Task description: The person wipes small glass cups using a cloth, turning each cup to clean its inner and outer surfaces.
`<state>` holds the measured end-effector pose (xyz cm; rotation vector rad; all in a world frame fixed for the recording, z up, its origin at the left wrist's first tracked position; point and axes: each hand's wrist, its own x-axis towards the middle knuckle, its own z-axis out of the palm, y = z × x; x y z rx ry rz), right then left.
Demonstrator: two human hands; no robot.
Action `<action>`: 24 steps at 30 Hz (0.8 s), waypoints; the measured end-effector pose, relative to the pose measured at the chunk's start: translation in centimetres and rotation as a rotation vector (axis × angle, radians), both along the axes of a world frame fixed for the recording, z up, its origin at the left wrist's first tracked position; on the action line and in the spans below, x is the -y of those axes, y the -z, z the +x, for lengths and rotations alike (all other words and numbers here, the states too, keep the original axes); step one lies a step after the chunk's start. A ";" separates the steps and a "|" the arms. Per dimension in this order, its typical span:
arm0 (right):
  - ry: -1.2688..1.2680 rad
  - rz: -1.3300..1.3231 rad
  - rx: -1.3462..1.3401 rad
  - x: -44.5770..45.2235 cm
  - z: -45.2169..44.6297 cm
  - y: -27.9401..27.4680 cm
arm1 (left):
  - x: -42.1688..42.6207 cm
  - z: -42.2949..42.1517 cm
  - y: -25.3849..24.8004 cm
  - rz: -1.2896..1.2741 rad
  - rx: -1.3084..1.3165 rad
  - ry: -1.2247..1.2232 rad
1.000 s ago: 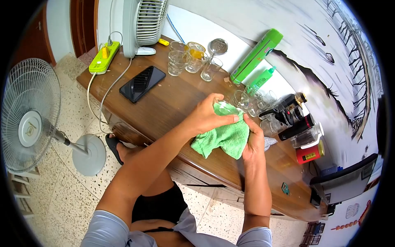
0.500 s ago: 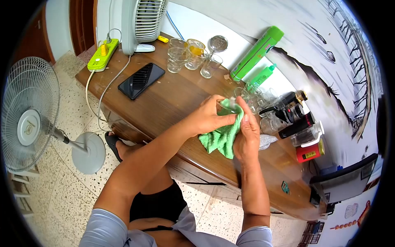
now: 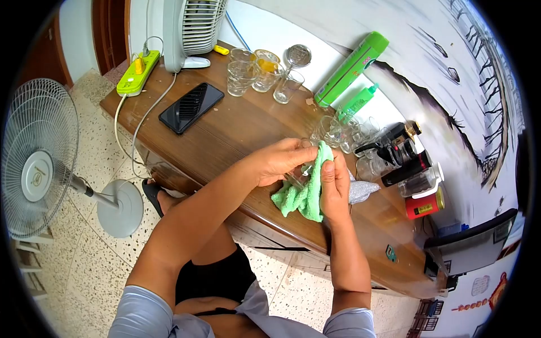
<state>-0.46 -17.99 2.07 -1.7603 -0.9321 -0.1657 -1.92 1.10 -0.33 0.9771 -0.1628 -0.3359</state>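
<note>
Over the front of the wooden desk, my left hand [image 3: 280,161] is closed around a clear drinking glass [image 3: 298,176], held tilted. My right hand [image 3: 336,186] grips a green cloth [image 3: 304,199], its thumb pressing the fabric against the glass's right side. The cloth's loose end hangs below the glass, over the desk. Part of the glass is hidden behind the fingers and cloth. Just beyond my hands stands a cluster of clear glasses [image 3: 329,130]. A crumpled silvery bag [image 3: 363,190] lies right of my right hand.
On the wooden desk [image 3: 236,127] lie a black phone [image 3: 191,108] and a green power strip [image 3: 138,73]. More glasses [image 3: 241,78], a box fan [image 3: 197,31], a green spray can [image 3: 352,69], a green bottle [image 3: 359,101] and a red tin [image 3: 425,204] line the wall. A pedestal fan [image 3: 39,174] stands left.
The glass has turned in my left hand and shows lower, left of the cloth. My right hand has shifted slightly, bringing the cloth's top up between both hands.
</note>
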 end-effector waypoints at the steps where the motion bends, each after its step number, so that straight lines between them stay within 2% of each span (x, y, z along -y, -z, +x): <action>1: 0.011 -0.003 0.008 -0.2 -0.1 0.0 | 0.0 0.1 0.1 -0.013 0.006 -0.006; 6: 0.059 0.017 0.016 -0.6 -0.2 0.4 | 0.3 0.8 0.5 -0.071 0.064 -0.033; 12: -0.073 0.107 -0.160 -0.2 -1.3 -0.4 | 0.0 -0.2 -0.9 -0.215 -0.004 0.083; 14: -0.054 0.078 -0.067 -0.2 -1.0 -0.4 | -0.2 -0.1 -0.7 -0.289 0.042 0.089; 18: -0.081 0.135 -0.178 -0.2 -1.1 -0.1 | -0.5 -0.6 -1.6 -0.319 0.016 0.061; 21: -0.016 0.078 -0.117 0.2 -0.6 0.5 | 0.3 -0.2 -1.0 -0.154 0.089 -0.074; 24: 0.056 0.000 -0.011 0.6 0.1 1.2 | 0.5 0.2 -0.8 0.163 0.290 -0.222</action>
